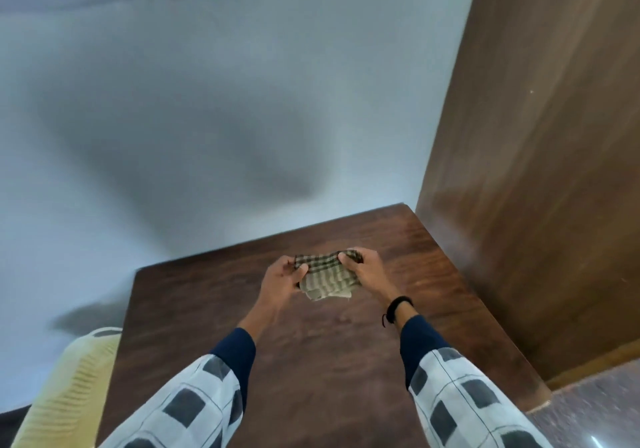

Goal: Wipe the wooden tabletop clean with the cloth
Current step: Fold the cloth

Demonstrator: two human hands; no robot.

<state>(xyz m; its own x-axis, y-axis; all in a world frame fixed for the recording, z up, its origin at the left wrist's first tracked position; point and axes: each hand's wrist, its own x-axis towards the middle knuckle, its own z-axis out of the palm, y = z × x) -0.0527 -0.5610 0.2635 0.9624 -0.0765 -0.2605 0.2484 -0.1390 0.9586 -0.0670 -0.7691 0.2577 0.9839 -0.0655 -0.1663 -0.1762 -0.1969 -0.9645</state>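
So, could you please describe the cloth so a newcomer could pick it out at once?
Find the dark wooden tabletop beside the brown wooden panel. Over its far half, the left hand and right hand hold the cloth between them. It is small, crumpled, green-and-beige checked, unlike the larger white-and-grey checked sleeves.

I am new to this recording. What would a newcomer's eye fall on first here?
First, the checked cloth, gripped at its top edge between the left hand and the right hand over the middle of the dark wooden tabletop. Next, the tall wooden panel rising at the right, and a yellow ribbed object at the lower left beside the table.
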